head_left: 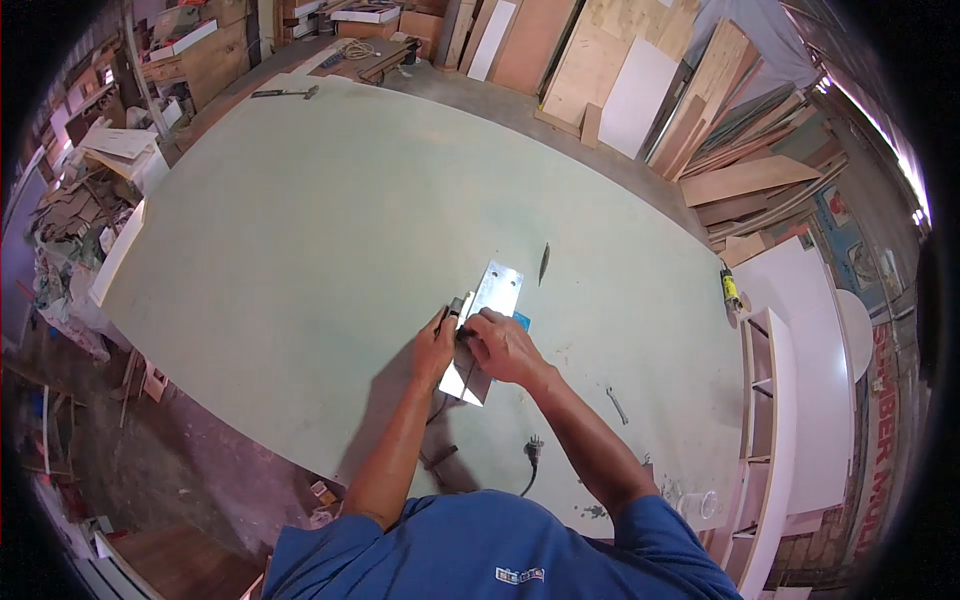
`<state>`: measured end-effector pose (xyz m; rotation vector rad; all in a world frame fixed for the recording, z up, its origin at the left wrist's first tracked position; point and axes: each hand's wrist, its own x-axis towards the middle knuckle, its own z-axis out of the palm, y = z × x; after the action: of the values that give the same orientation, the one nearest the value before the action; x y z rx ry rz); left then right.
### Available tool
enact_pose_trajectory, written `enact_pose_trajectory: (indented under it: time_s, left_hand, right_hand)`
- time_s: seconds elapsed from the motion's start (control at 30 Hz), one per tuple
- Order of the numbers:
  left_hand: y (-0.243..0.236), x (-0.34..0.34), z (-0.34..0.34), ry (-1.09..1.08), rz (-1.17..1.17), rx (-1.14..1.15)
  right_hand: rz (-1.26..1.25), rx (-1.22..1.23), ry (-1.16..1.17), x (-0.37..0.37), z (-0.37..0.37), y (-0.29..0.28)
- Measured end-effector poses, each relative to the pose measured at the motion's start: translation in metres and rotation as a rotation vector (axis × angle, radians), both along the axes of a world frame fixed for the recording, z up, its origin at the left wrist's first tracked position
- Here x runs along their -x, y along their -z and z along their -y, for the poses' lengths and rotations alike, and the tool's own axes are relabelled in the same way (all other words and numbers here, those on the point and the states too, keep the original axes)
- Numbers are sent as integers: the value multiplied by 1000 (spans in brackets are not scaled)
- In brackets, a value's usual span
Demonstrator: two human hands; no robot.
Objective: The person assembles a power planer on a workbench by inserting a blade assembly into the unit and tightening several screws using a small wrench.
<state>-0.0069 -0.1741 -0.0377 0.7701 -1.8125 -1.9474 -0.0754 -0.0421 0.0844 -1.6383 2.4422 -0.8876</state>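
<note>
A shiny metal plate [498,285] with two holes near its far end lies at the middle of the table, with a blue object [522,321] showing under its right side. My left hand [435,348] grips a small metal fitting with a dark part [456,305] along the plate's left edge. My right hand [505,345] is over the plate, its fingers closed on a small black piece beside my left thumb; I cannot make out what it is. A dark cord runs under my hands toward me, and a plug [534,450] lies below them.
The pale green table [250,250] holds a thin dark tool [544,263], a wrench [616,404], a hammer [308,93], a yellow tube [729,288] and a clear cup [697,505]. Leaning boards [630,100] line the back; a white shelf unit [780,420] stands right, piled scraps [90,220] left.
</note>
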Motion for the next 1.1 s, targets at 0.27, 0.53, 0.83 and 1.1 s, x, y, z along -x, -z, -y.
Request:
enact_pose_trajectory:
  time_s: [0.27, 0.53, 0.83, 1.1]
  left_hand:
    - [-10, -3, -1, 27, 19, -56]
    - [-5, -2, 3, -12, -24, -26]
    - [-17, -7, 1, -12, -7, -64]
    - [-2, -2, 5, 13, -23, -59]
  right_hand:
    - [-78, -107, 59, 3, 1, 6]
    - [-49, -11, 50, -1, 0, 10]
    - [-79, -149, 81, 0, 6, -2]
    - [-7, -117, 129, 6, 7, 12]
